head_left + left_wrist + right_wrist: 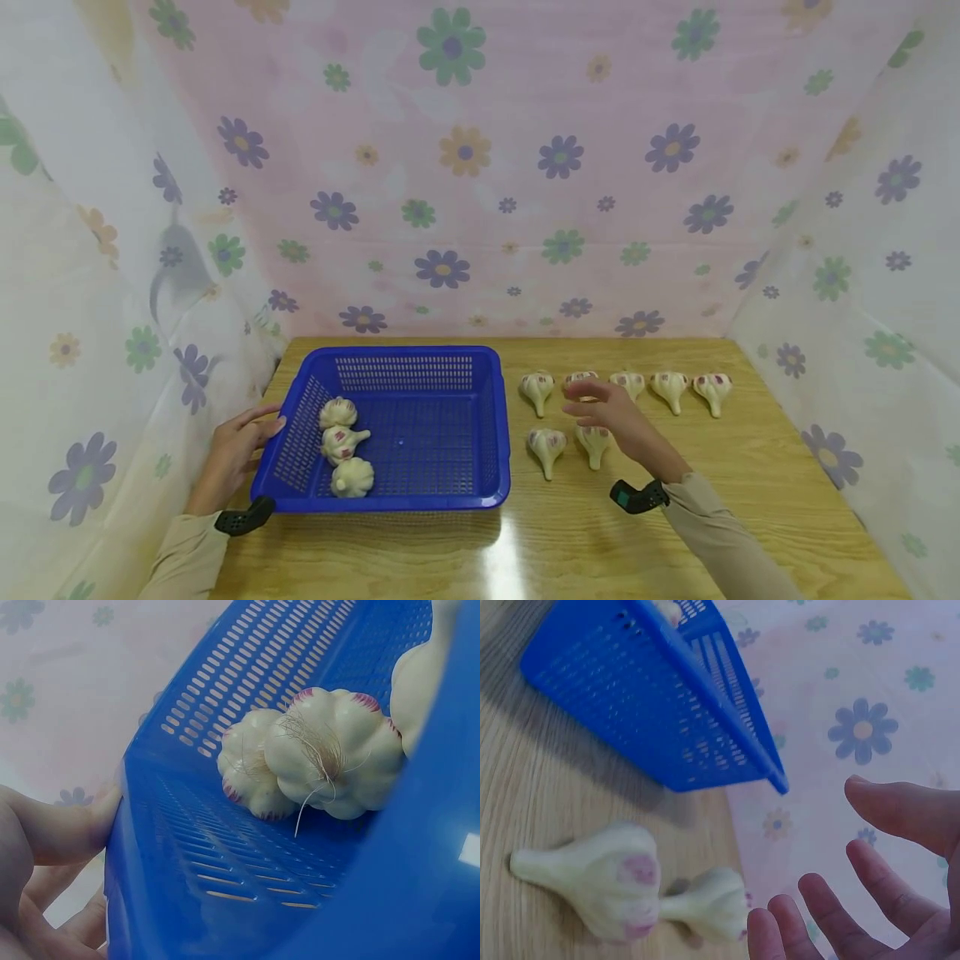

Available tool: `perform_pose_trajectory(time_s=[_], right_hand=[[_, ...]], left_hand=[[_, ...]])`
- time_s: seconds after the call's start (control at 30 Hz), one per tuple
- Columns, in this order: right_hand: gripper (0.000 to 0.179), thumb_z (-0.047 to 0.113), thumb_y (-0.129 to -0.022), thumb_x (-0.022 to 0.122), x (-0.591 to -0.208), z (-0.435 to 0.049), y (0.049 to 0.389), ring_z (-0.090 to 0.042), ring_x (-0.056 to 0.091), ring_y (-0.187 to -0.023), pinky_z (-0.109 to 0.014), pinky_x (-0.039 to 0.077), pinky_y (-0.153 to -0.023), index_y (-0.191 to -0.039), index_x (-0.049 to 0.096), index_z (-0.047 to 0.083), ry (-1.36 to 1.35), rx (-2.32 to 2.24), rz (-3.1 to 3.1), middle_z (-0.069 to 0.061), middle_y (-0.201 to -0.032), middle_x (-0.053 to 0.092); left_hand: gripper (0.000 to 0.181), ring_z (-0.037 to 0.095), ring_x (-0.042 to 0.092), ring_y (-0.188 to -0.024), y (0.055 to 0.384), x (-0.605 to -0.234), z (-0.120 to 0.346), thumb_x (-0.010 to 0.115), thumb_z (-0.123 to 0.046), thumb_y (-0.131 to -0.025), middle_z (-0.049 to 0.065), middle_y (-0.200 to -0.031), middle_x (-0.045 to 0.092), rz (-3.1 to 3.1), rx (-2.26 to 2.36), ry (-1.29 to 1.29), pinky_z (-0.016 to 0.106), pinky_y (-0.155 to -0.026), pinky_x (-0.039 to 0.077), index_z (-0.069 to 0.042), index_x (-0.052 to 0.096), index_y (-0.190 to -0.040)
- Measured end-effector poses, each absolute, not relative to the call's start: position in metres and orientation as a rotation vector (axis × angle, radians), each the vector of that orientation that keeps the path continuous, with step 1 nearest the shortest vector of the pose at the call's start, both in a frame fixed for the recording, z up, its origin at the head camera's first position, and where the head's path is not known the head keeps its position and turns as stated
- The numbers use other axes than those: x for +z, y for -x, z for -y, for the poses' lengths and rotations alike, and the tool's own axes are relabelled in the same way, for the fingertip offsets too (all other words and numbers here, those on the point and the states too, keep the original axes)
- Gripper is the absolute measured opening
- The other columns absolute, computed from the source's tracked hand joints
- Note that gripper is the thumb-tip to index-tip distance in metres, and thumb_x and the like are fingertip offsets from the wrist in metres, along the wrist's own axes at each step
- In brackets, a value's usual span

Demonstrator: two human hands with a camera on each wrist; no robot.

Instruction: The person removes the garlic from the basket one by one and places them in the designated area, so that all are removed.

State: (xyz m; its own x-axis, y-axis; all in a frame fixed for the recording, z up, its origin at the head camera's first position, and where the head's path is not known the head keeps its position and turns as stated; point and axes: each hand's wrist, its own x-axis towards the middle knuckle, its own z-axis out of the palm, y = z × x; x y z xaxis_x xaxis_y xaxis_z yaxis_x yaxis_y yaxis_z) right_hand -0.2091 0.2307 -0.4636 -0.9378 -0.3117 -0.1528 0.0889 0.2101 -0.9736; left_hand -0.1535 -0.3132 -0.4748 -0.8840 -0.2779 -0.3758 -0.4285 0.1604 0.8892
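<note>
Left hand (231,454) grips the slotted plastic basket (390,503) at its nine-o'clock rim (298,387). Right hand (622,421), fingers parted, empty, hovers over spaced, smooth garlic bulbs (547,444).

Glossy plastic basket (493,467), smooth wood-grained table (675,467), wrinkled cloth backdrop (517,100).

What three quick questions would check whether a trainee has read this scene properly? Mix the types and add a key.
1. Count: how many garlic bulbs lie inside the blue basket?

2. True or false: the right hand is gripping a bulb.

3. Multiple choice: where is the left hand?
A) At the basket's left side
B) Inside the basket
C) Flat on the table, away from the basket

Key:
1. Three.
2. False; the right wrist view shows its fingers spread with nothing in them.
3. A.
</note>
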Motion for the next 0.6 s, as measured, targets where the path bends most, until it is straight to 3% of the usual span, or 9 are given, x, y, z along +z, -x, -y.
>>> perform_pose_trajectory(time_s=[0.2,0.6], right_hand=[[0.046,0.022,-0.088,0.069,-0.455,-0.21,0.212,-0.029,0.058,-0.108,-0.042,0.049,-0.088,-0.125,0.054,0.001,0.263,-1.767,-2.158,-0.018,-0.127,0.051],[0.043,0.018,-0.088,0.068,-0.441,-0.165,0.217,-0.033,0.055,-0.109,-0.045,0.047,-0.087,-0.125,0.054,0.0,0.389,-1.776,-2.051,-0.02,-0.126,0.053]], left_hand=[[0.06,0.014,0.062,-0.079,0.154,-0.476,0.313,0.061,-0.029,-0.092,-0.007,-0.088,0.065,-2.315,1.816,0.704,0.035,-0.069,0.053,-0.007,0.039,-0.143],[0.06,0.013,0.063,-0.079,0.154,-0.475,0.313,0.061,-0.028,-0.092,-0.007,-0.088,0.066,-2.302,1.828,0.701,0.034,-0.068,0.053,-0.007,0.038,-0.144]])
